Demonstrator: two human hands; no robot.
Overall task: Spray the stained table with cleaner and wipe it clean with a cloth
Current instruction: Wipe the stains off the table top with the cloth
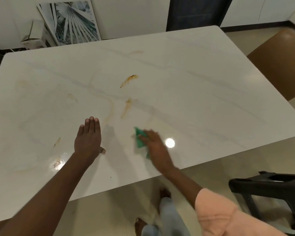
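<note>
A white marble-look table (194, 79) fills the view. Brown-orange stains mark it: one smear (129, 80) at the middle, a long streak (126, 108) below it, a small one (57, 142) at the left, and crumbs (58, 162) near my left forearm. My left hand (88, 138) lies flat on the tabletop with straight fingers. My right hand (153, 145) presses a green cloth (140, 139) onto the table near the front edge; the hand is motion-blurred. No spray bottle is in view.
A brown chair (279, 63) stands at the table's right side. A black stool (272, 188) is at the lower right. A framed leaf picture (70, 21) and a white box (34, 34) lean by the far wall. My feet stand below the table's front edge.
</note>
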